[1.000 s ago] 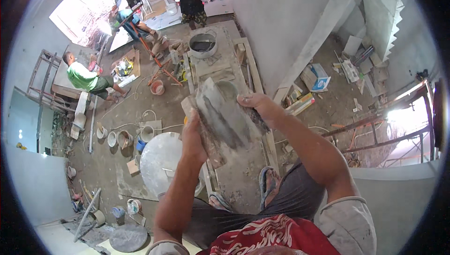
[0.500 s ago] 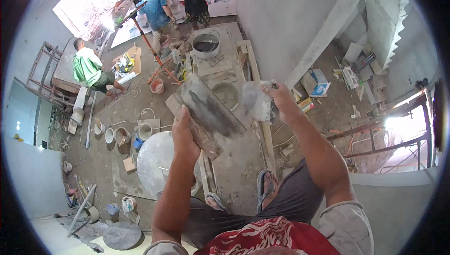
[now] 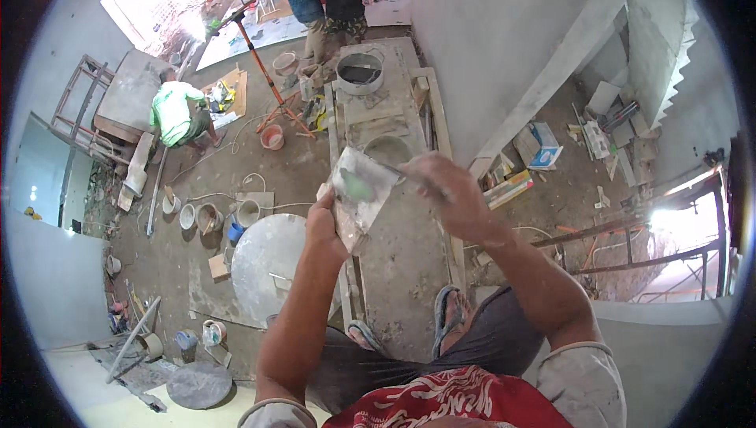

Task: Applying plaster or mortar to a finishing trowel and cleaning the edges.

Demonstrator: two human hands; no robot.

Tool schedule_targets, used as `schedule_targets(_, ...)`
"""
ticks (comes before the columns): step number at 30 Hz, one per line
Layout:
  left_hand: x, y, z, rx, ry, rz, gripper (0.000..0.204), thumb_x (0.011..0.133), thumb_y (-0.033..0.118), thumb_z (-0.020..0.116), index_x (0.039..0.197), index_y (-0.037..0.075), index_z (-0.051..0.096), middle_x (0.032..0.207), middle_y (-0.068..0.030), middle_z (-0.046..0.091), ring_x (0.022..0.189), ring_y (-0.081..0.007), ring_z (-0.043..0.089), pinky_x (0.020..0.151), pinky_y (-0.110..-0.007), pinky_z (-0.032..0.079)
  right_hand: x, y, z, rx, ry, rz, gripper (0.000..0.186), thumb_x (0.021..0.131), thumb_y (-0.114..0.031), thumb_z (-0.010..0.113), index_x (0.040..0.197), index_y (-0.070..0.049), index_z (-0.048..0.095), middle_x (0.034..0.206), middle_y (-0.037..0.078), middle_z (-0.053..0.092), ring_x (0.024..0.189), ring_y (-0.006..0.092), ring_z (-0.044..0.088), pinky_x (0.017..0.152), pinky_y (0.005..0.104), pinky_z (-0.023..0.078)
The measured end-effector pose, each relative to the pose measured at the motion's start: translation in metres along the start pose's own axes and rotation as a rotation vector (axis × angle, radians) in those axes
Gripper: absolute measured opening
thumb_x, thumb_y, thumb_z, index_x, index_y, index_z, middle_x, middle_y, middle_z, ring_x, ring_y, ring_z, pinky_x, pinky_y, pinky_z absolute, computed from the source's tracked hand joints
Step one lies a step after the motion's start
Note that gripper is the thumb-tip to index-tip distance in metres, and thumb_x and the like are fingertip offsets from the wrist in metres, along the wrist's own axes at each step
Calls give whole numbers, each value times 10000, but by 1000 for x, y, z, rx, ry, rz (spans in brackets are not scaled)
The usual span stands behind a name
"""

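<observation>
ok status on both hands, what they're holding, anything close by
Left hand gripping flat board, tilted, face smeared. Right hand closed on thin tool, mostly hidden, contact with board unclear. Round container just beyond.

The board (image 3: 361,188) is whitish grey with a dull green patch, the shirt (image 3: 465,398) red with white swirls, the trousers (image 3: 500,322) dark grey, the tripod (image 3: 258,61) orange, and a co-worker's top (image 3: 172,113) light green.
</observation>
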State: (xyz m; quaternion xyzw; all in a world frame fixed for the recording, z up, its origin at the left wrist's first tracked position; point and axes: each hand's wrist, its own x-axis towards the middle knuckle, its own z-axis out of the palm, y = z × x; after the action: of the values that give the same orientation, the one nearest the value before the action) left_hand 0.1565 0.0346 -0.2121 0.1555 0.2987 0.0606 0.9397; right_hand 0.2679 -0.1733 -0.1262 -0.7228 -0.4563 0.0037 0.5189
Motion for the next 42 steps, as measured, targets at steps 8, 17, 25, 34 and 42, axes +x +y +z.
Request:
schedule_targets(8,-24,10,22,56,-33,109,417,1037,274,393,1353,20,491,1285,-161,604,1132,-328,620,1009,-468,494,2,0,-14,-296,0,-70,328,793,110,602,1092,-14,654,1099,153,638,1030,350,623,874,403,520)
schedule_targets(17,-16,20,8,-142,-174,97,416,1018,313,455,1279,4,551,1192,-163,659,978,-325,689,928,-480,545,6,7,-12,-295,-27,-129,241,868,46,569,1092,5,649,1027,188,668,932,339,662,821,393,533)
schedule_targets(25,-35,22,39,87,26,352,447,1026,318,476,1355,15,457,1307,-149,572,1203,-306,555,1044,-465,432,2,0,-25,-261,183,126,178,917,-33,584,1086,1,628,1041,154,677,929,353,674,813,406,536)
schedule_targets(34,-22,18,27,82,-8,430,351,1029,238,495,1320,43,466,1296,-101,566,1173,-263,574,998,-441,468,-8,0,8,-718,-275,-368,313,824,-121,595,1129,-85,657,1110,56,619,1116,250,567,1057,524,383)
schedule_targets(42,-27,-15,28,369,-101,418,376,993,288,577,1258,32,500,1105,-71,621,989,-203,624,867,-371,521,-1,13,12,-864,-204,-387,355,818,-146,596,1166,-93,651,1158,62,594,1194,239,510,1078,539,353)
